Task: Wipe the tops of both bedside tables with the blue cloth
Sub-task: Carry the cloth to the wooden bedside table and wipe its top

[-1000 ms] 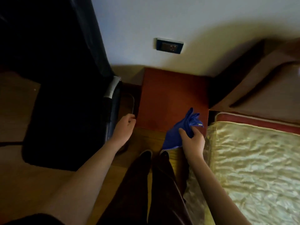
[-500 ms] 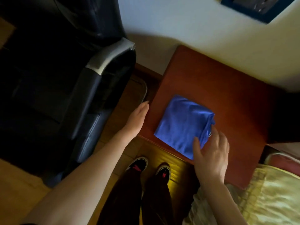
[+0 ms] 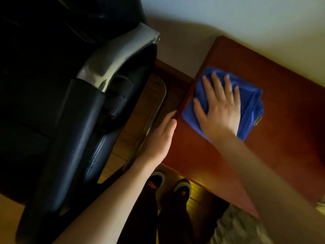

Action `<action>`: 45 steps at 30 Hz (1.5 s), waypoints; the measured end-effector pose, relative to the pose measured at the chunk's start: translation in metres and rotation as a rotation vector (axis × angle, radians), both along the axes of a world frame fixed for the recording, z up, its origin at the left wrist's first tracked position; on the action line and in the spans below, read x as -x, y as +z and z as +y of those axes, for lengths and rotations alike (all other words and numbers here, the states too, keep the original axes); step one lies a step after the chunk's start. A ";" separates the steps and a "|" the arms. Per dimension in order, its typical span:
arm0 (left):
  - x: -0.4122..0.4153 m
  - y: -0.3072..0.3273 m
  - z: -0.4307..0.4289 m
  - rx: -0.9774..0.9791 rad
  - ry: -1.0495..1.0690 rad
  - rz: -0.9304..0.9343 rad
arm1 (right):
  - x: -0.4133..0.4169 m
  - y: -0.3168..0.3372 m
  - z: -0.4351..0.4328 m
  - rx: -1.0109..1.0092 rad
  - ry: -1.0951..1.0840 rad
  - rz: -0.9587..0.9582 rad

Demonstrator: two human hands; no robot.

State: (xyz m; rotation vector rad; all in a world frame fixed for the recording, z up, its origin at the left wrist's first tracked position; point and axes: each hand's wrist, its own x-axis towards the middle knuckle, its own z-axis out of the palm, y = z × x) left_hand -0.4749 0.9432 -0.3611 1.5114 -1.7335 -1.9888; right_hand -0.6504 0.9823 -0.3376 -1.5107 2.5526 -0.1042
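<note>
The blue cloth (image 3: 250,106) lies folded on the red-brown top of the bedside table (image 3: 284,141), near its left edge. My right hand (image 3: 219,106) lies flat on the cloth with fingers spread, pressing it onto the wood. My left hand (image 3: 161,138) rests with straight fingers against the table's left edge, its fingertips touching the rim, holding nothing. Only this one bedside table is in view.
A black leather chair (image 3: 70,124) with a silver armrest (image 3: 116,55) stands close to the table's left. The white wall (image 3: 228,14) runs behind the table. My shoes (image 3: 155,180) are on the wooden floor at its front. Pale bedding (image 3: 246,228) shows at bottom right.
My right hand has moved from the cloth's near corner onto its top and slid it toward the table's left edge. The camera has come closer. My left hand stays at the table's edge.
</note>
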 end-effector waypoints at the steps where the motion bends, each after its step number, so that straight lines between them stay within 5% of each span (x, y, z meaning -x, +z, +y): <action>1: 0.000 0.000 0.000 -0.008 -0.005 -0.006 | 0.014 -0.001 -0.024 0.033 -0.024 0.010; 9: 0.001 0.008 -0.001 -0.182 0.044 -0.003 | 0.060 0.001 -0.090 0.071 -0.118 0.017; 20: 0.001 0.011 -0.002 -0.446 0.219 0.107 | -0.120 0.007 0.103 -0.056 0.017 -0.105; 25: 0.005 0.014 0.000 -0.330 0.167 -0.021 | -0.059 0.000 0.063 0.075 0.070 -0.103; 28: 0.004 0.012 0.002 -0.223 0.056 -0.060 | 0.015 -0.007 0.007 0.165 -0.104 -0.020; 34: 0.006 0.019 0.005 -0.125 0.031 -0.095 | 0.093 0.002 -0.048 0.103 -0.209 0.038; 45: 0.007 0.022 0.006 -0.190 0.102 -0.165 | -0.091 0.012 0.138 0.026 -0.108 -0.097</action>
